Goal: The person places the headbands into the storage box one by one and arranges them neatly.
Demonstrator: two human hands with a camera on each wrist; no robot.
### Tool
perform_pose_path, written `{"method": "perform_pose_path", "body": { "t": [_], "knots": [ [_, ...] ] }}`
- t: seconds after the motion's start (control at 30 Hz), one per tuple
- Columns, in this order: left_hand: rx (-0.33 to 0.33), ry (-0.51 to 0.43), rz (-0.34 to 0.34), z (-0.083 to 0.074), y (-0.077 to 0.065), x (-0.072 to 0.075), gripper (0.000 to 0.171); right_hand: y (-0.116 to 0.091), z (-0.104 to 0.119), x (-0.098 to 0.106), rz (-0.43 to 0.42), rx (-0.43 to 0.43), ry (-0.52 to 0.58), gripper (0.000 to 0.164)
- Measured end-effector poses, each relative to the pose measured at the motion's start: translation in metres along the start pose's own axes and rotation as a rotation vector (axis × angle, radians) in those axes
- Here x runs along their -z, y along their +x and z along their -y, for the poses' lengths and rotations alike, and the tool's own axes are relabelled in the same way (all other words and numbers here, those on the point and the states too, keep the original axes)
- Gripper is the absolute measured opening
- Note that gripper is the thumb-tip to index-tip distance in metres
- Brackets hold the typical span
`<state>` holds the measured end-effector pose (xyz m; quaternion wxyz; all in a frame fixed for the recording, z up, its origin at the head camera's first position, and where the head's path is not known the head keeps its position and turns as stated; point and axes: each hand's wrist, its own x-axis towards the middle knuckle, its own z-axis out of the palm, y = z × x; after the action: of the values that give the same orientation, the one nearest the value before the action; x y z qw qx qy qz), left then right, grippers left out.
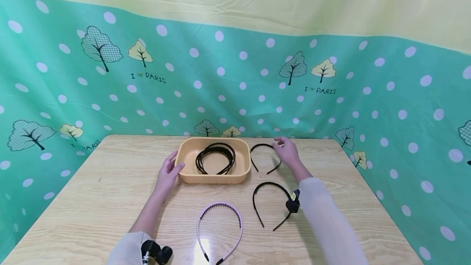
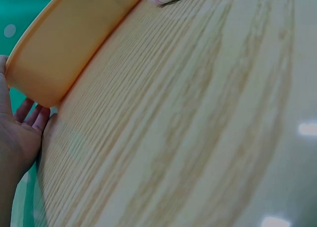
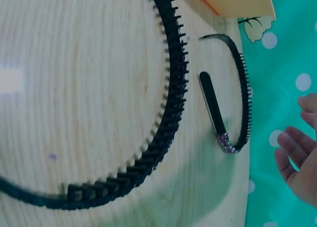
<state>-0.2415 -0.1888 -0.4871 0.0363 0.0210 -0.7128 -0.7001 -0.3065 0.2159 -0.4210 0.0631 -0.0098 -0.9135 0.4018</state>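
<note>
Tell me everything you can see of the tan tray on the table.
The tray is a shallow, open-topped rounded rectangle in light orange-tan, with smooth, plastic-looking walls and a rounded rim. It sits upright near the far edge of the table, its long sides running left to right. Several overlapping black headbands lie inside. The left hand grips its left end, thumb at the rim. Its underside is hidden.

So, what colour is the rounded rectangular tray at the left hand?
The rounded tray is plain light orange; the head view shows it best.
</note>
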Motion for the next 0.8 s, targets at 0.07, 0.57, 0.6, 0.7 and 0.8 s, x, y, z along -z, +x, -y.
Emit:
{"method": "perform_pose_path", "body": {
  "t": [0.07,0.57,0.6,0.7,0.8],
  "knots": [
    [0.001,-0.002,0.001,0.000,0.000,0.000,0.061,0.000,-0.004,0.001,-0.001,-0.001,-0.011,0.038],
    [0.004,-0.020,-0.006,0.000,0.000,-0.001,0.060,-0.006,-0.027,0.005,0.029,-0.027,-0.085,0.041],
    [0.005,-0.020,-0.006,0.000,0.000,-0.001,0.060,-0.007,-0.028,0.006,0.033,-0.029,-0.090,0.041],
    [0.007,-0.015,-0.008,-0.001,0.000,-0.001,0.060,-0.010,-0.030,0.006,0.045,-0.040,-0.103,0.041],
    [0.007,-0.011,-0.008,-0.001,0.000,-0.001,0.060,-0.012,-0.031,0.006,0.054,-0.051,-0.113,0.041]
  ]
}}
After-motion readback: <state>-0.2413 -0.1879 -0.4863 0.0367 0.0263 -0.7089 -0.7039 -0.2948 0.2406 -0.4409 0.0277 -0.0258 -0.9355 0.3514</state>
